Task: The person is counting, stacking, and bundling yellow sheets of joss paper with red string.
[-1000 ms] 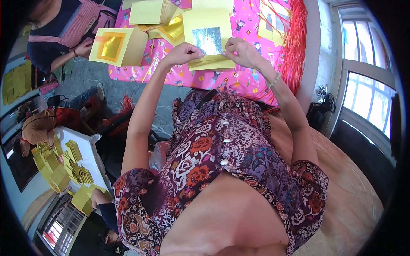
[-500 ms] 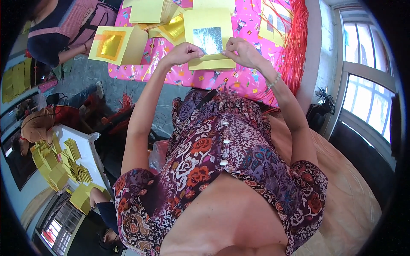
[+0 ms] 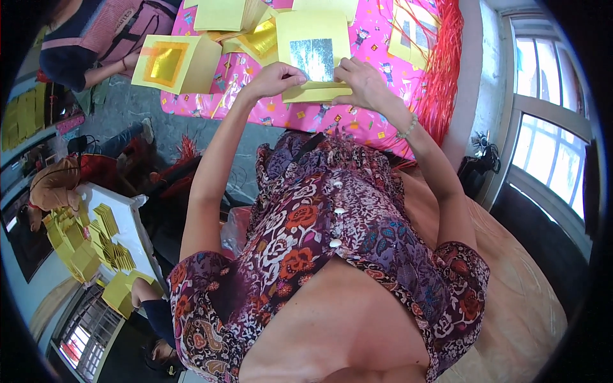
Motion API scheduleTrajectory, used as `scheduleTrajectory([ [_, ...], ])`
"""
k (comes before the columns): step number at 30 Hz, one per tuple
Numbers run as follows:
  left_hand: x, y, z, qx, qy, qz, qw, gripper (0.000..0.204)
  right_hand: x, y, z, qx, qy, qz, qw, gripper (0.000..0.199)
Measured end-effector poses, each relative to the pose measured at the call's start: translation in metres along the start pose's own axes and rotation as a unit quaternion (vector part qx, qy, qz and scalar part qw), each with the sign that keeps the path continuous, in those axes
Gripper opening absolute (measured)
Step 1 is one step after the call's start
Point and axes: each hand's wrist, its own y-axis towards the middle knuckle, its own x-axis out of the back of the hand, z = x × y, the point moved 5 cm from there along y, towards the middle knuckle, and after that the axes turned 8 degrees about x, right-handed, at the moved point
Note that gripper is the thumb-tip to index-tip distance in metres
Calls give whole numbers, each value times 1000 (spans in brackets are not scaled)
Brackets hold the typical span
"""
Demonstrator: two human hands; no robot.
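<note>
In front of me on the pink patterned table cover lies a yellow joss paper sheet [image 3: 285, 39] with a silver foil square [image 3: 311, 59]. Its near edge is turned up in a narrow fold. My left hand [image 3: 279, 80] pinches the fold's left end between thumb and fingers. At the right end is my right hand [image 3: 366, 85], fingers resting by the silver square and thumb spread apart toward the near side. Another yellow layer [image 3: 319, 97] shows below the fold; how many sheets lie there I cannot tell.
A thick stack of gold-foil paper [image 3: 167, 65] stands at the left, more yellow stacks [image 3: 220, 14] behind. Red stringy strands [image 3: 440, 76] hang along the right edge. Another person's arm [image 3: 105, 75] is at the upper left. A white table [image 3: 131, 220] bears folded yellow paper.
My right thumb has moved away from its fingers, toward the near side, opening the pinch. My left hand stays at its end of the fold. The other person's arm has shifted slightly.
</note>
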Motion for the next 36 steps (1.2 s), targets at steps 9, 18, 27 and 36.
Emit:
scheduleTrajectory([
  [9,-1,-8,-3,13,-40,17,999,22,2,3,-7,49,-34,-27,998,23],
  [18,-16,-54,-49,-211,195,-226,931,22,8,2,3,47,-70,-26,996,30],
  [27,6,-51,-47,-159,120,-256,946,19,30,-2,-7,109,-69,-86,988,37],
  [36,41,-51,-49,-203,-3,-252,946,37,35,13,-32,-15,98,-172,980,22],
])
